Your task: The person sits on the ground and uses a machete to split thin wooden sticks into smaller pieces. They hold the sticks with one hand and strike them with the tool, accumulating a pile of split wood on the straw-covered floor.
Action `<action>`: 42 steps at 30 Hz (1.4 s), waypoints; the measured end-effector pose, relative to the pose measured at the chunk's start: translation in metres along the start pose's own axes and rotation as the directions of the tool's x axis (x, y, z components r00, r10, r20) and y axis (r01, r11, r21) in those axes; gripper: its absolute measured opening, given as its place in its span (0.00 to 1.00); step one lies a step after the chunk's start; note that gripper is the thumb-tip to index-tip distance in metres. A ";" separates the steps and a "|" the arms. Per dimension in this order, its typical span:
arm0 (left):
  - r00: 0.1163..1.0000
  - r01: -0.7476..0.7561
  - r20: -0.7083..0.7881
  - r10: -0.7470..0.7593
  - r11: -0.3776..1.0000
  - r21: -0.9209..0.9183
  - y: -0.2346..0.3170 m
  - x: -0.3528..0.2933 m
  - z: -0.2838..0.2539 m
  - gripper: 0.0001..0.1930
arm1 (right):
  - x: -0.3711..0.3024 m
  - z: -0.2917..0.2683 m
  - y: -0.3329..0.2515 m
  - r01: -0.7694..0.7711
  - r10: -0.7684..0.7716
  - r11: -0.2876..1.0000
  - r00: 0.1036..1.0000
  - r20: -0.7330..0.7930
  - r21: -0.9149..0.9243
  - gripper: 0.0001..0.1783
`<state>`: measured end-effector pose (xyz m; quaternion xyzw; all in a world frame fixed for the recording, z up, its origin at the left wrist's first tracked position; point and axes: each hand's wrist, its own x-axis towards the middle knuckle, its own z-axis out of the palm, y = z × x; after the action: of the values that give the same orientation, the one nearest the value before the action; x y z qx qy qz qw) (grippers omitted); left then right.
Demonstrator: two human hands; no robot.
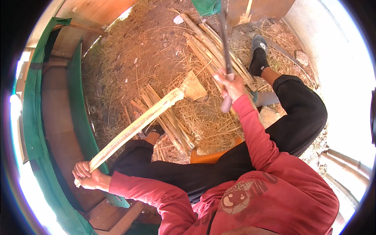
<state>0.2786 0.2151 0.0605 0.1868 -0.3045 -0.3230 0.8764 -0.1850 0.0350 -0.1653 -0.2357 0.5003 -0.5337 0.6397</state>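
Note:
My left hand is closed round the near end of a long split piece of pale wood. That piece slants up and away to the right, and its far end meets a light wooden block on the ground; whether it rests on the block or just overlaps it, I cannot tell. In my right hand is a long-bladed knife, gripped by its handle. Its dark blade points away from me, apart from the wood and above a pile of sticks.
Long split sticks lie at the far right, and a shorter bundle lies between my legs. Straw covers much of the dirt floor. A green-edged wooden structure stands left, a white wall right. Something orange shows beneath me.

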 end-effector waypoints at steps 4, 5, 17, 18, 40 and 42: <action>0.987 0.153 -0.027 -0.160 0.972 -0.179 -0.017 0.001 -0.006 0.18 | -0.030 0.036 -0.008 -0.122 0.076 0.982 0.954 0.288 0.146 0.29; 0.982 0.160 -0.074 -0.176 0.969 -0.187 -0.022 0.002 -0.005 0.18 | -0.033 0.041 -0.006 -0.137 0.037 0.962 0.922 0.386 0.236 0.29; 0.857 0.020 -0.508 0.085 0.980 0.197 -0.042 0.004 -0.009 0.18 | -0.020 0.025 -0.008 -0.069 0.013 0.991 0.895 0.445 0.111 0.14; 0.779 -0.026 -0.587 0.220 0.947 0.321 -0.041 0.005 -0.006 0.19 | -0.016 0.017 -0.010 -0.049 0.012 0.996 0.906 0.424 0.075 0.14; 0.952 0.224 -0.298 0.069 0.507 0.832 -0.330 -0.062 0.045 0.30 | -0.032 -0.023 0.112 0.049 0.173 0.505 0.972 0.157 -0.861 0.23; 0.957 0.200 -0.285 0.061 0.574 0.794 -0.328 -0.059 0.047 0.28 | -0.033 -0.024 0.112 -0.012 0.260 0.502 0.956 0.137 -0.865 0.25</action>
<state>0.0642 0.0120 -0.1010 0.6243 -0.2835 -0.1510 0.7121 -0.1535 0.1069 -0.2556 -0.5445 0.6305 -0.1309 0.5375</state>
